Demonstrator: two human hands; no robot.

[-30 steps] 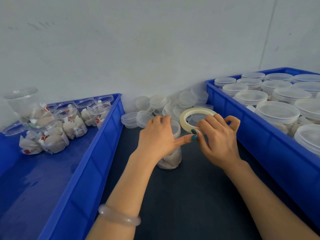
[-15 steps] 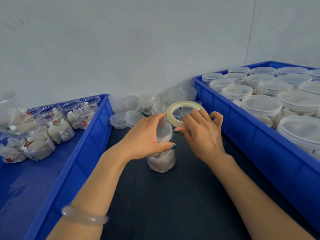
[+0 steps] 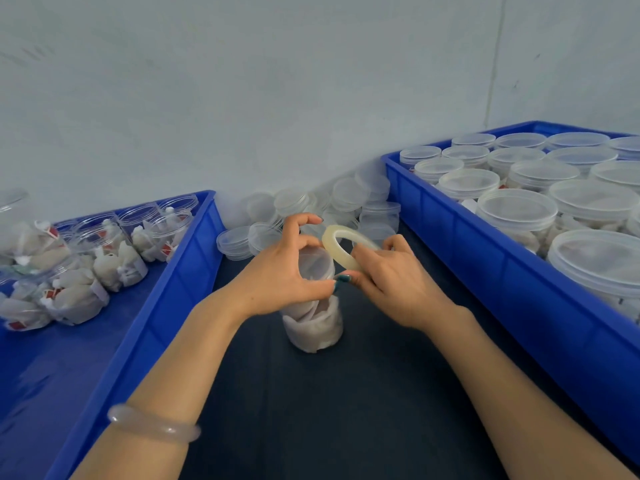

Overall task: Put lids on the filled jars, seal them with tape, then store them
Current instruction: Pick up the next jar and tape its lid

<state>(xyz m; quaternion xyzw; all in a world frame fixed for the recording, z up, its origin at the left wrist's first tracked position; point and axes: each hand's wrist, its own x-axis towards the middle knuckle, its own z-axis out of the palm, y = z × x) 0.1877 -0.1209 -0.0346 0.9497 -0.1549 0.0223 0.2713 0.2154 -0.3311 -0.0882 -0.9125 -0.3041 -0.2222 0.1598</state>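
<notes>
Hard to make out: whether a strip of tape runs from the tape roll to the jar; the tape is clear and the hands cover that spot. The jar's upper half is hidden behind the left hand. Only part of its lid shows between the fingers. The jar's contents read as pale wrapped bundles, detail blurred.

Left hand: curled round the top of the jar, thumb at the front, forefinger arched up above the lid. Right hand: pinches the tape roll, thumb under it, fingers through and over the ring. The roll is tilted, its near edge against the lid rim. Thumb tips meet just beside the lid.

A pale bracelet sits on the left forearm. Both forearms are cut off by the lower edge.

Jar stands upright on the dark worktop, between two blue trays.

Left tray: open jars and loose wrapped bundles at its far end, cut off at the left edge. Right tray: packed with lidded jars, cut off at the right.

Loose lids are heaped behind the hands, against the wall. Wall is plain and pale, with a vertical seam at the far right.
</notes>
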